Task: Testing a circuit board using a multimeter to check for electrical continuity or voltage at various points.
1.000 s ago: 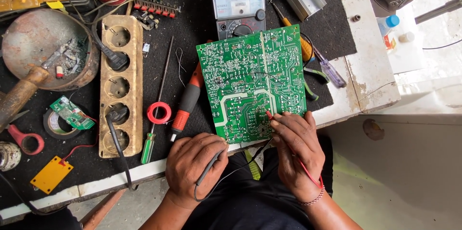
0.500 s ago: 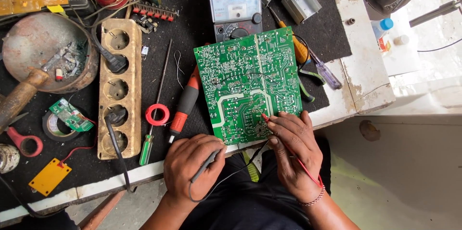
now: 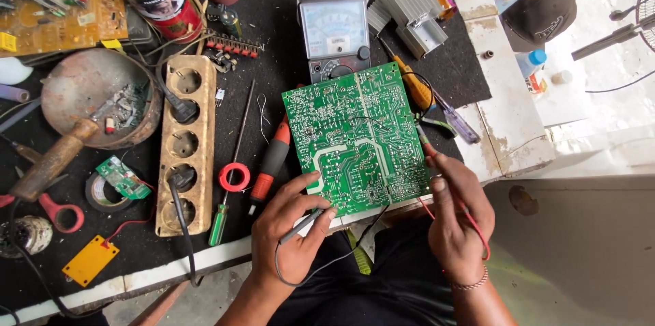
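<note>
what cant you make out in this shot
Head view only:
- Black probe tip: covered by the left hand's fingers.
- Red probe contact point on the green circuit board: too small.
- Multimeter needle reading: too small.
- Yellow circuit board: cut off by the top-left edge.
</note>
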